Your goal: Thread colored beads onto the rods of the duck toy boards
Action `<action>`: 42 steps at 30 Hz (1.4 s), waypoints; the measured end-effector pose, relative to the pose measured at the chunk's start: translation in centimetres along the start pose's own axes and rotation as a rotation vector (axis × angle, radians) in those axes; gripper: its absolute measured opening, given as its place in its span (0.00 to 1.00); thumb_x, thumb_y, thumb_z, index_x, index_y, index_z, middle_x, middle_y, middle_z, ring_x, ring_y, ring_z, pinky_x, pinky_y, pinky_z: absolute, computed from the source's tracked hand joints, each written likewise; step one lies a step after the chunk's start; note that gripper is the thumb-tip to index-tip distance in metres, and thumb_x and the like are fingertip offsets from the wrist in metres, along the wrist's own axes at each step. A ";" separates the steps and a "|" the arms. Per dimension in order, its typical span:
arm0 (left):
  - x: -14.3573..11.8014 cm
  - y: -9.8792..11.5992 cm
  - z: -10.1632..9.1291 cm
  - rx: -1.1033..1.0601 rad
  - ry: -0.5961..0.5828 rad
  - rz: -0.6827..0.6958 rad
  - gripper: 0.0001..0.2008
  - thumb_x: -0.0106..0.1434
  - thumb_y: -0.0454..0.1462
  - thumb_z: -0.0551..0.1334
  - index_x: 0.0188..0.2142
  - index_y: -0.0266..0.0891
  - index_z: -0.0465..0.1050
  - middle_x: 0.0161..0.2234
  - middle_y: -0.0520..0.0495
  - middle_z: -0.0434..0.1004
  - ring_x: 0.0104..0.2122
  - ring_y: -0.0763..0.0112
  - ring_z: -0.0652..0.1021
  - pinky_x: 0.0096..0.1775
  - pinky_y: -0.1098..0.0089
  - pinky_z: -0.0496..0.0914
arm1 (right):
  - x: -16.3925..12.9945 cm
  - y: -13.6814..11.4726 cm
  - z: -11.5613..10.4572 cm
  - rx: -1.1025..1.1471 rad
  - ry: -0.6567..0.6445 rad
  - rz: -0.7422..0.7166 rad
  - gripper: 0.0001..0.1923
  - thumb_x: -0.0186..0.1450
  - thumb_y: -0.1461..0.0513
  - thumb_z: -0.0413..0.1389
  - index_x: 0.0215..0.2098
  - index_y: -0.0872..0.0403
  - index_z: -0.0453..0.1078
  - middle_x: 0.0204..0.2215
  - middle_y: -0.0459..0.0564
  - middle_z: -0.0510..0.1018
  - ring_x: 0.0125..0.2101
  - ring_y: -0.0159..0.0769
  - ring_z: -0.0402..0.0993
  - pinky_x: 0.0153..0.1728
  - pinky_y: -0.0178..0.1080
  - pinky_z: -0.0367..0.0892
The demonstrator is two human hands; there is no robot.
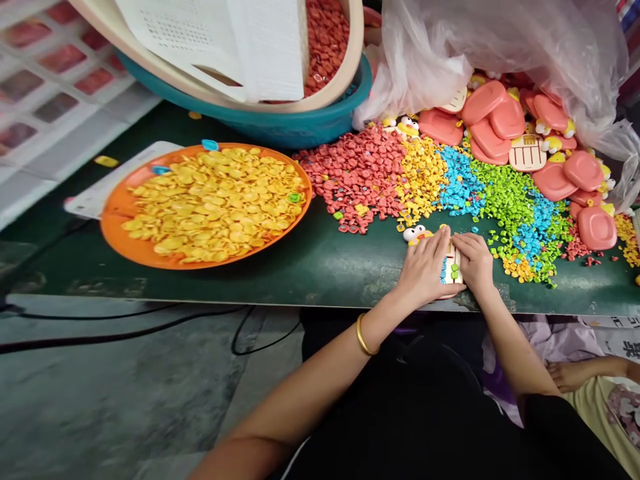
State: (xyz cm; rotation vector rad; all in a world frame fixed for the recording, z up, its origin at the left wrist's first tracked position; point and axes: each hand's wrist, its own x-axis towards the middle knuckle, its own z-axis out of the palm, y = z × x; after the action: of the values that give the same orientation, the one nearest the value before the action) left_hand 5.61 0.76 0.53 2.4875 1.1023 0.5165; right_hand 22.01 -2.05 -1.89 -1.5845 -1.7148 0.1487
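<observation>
At lower centre-right of the frame, the left hand point(424, 268) and right hand point(475, 261) press a cream toy board point(453, 265) flat on the green bench point(320, 263), fingers together upon it, beside coloured bead piles point(425, 175).

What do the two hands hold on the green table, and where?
Both hands press flat on a small cream toy panel, one at each side, with tiny buttons on it.

Both hands, left point(425, 267) and right point(475, 261), press a cream toy board point(454, 263) beside heaps of coloured beads point(465, 180).
</observation>
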 end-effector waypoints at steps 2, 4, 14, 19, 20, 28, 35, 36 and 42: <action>0.0 -0.1 -0.1 0.006 0.002 0.007 0.59 0.51 0.57 0.71 0.71 0.32 0.44 0.69 0.33 0.54 0.64 0.44 0.62 0.63 0.53 0.55 | 0.1 -0.3 -0.7 0.001 -0.054 0.007 0.17 0.70 0.66 0.50 0.46 0.48 0.80 0.46 0.50 0.83 0.47 0.43 0.70 0.51 0.49 0.70; 0.0 -0.2 -0.2 0.009 -0.002 0.025 0.57 0.51 0.57 0.71 0.71 0.35 0.47 0.69 0.35 0.54 0.63 0.44 0.63 0.62 0.51 0.56 | 0.6 -0.4 -1.7 -0.003 -0.133 -0.002 0.17 0.69 0.66 0.51 0.46 0.46 0.80 0.48 0.48 0.82 0.47 0.43 0.69 0.51 0.48 0.70; -0.3 -0.7 -0.1 -0.101 0.034 0.135 0.33 0.52 0.54 0.72 0.54 0.43 0.73 0.59 0.42 0.72 0.59 0.49 0.69 0.59 0.51 0.60 | 8.6 2.2 -3.5 -0.335 -0.238 0.360 0.08 0.64 0.64 0.57 0.33 0.56 0.79 0.35 0.57 0.81 0.39 0.44 0.75 0.43 0.42 0.66; -0.6 -1.0 -0.2 -0.199 0.065 0.107 0.44 0.52 0.56 0.71 0.62 0.38 0.63 0.62 0.37 0.67 0.61 0.51 0.68 0.61 0.55 0.60 | 4.1 -0.1 -2.8 0.094 -0.175 0.277 0.11 0.67 0.60 0.51 0.38 0.53 0.75 0.37 0.51 0.77 0.38 0.39 0.73 0.42 0.40 0.68; -0.5 -1.1 -0.2 -0.203 0.070 0.098 0.47 0.52 0.57 0.71 0.64 0.37 0.60 0.63 0.36 0.66 0.62 0.51 0.67 0.61 0.55 0.60 | 3.1 -0.5 -2.2 0.144 -0.147 0.282 0.10 0.66 0.60 0.51 0.38 0.53 0.74 0.37 0.51 0.76 0.38 0.38 0.73 0.41 0.40 0.69; 0.3 -0.6 0.5 -0.091 0.071 0.034 0.49 0.54 0.54 0.70 0.66 0.31 0.56 0.67 0.30 0.59 0.64 0.44 0.64 0.62 0.50 0.59 | 1.2 -2.1 0.0 0.071 -0.009 0.296 0.09 0.66 0.64 0.53 0.34 0.52 0.76 0.36 0.51 0.71 0.38 0.38 0.70 0.43 0.40 0.69; 0.3 -0.8 -0.2 -0.032 -0.043 0.180 0.36 0.61 0.53 0.65 0.65 0.43 0.64 0.67 0.42 0.62 0.66 0.46 0.62 0.61 0.47 0.60 | -2.2 1.8 -5.4 -0.267 0.144 0.304 0.11 0.69 0.61 0.54 0.36 0.52 0.80 0.34 0.53 0.74 0.39 0.42 0.68 0.43 0.44 0.67; 0.4 -1.0 -0.1 -0.036 -0.056 0.203 0.34 0.62 0.52 0.64 0.64 0.44 0.64 0.66 0.43 0.62 0.66 0.47 0.62 0.61 0.47 0.60 | -2.5 2.6 -6.0 -0.325 0.145 0.319 0.11 0.68 0.61 0.55 0.35 0.53 0.80 0.33 0.53 0.73 0.38 0.42 0.66 0.43 0.45 0.66; -1.0 -0.8 -1.4 -0.236 -0.018 0.269 0.26 0.66 0.50 0.61 0.60 0.42 0.70 0.61 0.41 0.71 0.62 0.54 0.70 0.67 0.46 0.51 | -2.3 1.0 -7.2 -0.237 0.036 0.300 0.10 0.68 0.61 0.54 0.34 0.51 0.78 0.34 0.52 0.74 0.40 0.42 0.66 0.45 0.47 0.66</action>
State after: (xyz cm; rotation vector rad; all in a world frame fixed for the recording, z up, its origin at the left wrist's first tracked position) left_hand 3.80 0.75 1.13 2.4343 0.6587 0.6564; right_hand 26.94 -6.84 1.45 -2.0034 -1.5016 0.0657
